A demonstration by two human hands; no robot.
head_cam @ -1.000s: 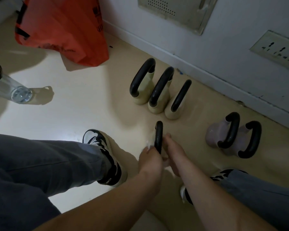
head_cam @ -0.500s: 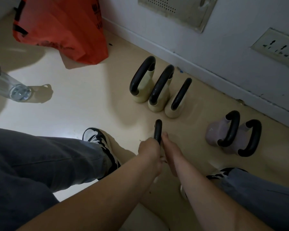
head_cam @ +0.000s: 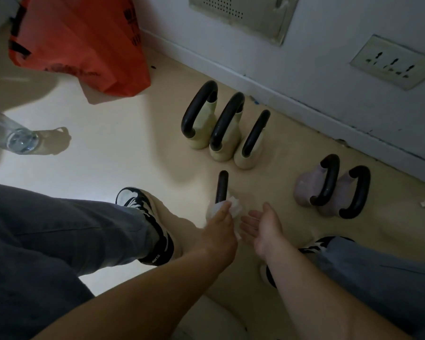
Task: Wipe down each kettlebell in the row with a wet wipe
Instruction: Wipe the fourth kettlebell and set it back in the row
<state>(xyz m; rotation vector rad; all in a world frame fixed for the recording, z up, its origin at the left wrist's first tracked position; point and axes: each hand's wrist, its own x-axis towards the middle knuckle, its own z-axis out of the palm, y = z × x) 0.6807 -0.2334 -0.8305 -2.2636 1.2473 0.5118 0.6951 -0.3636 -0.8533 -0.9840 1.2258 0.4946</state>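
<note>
A kettlebell with a black handle stands on the floor right in front of me; its body is hidden behind my left hand. My left hand presses a white wet wipe against the base of that handle. My right hand hovers just to the right, palm up, fingers apart, holding nothing. Three cream kettlebells with black handles stand in a tight row beyond. Two pinkish kettlebells stand side by side at the right.
An orange plastic bag lies at the back left. A clear water bottle lies on the floor at the left edge. The wall's baseboard runs behind the kettlebells, with a socket plate above. My shoes flank the work spot.
My right hand has let go of the near kettlebell and opened, moving right. My left hand has shifted so the wet wipe shows at the handle's base.
</note>
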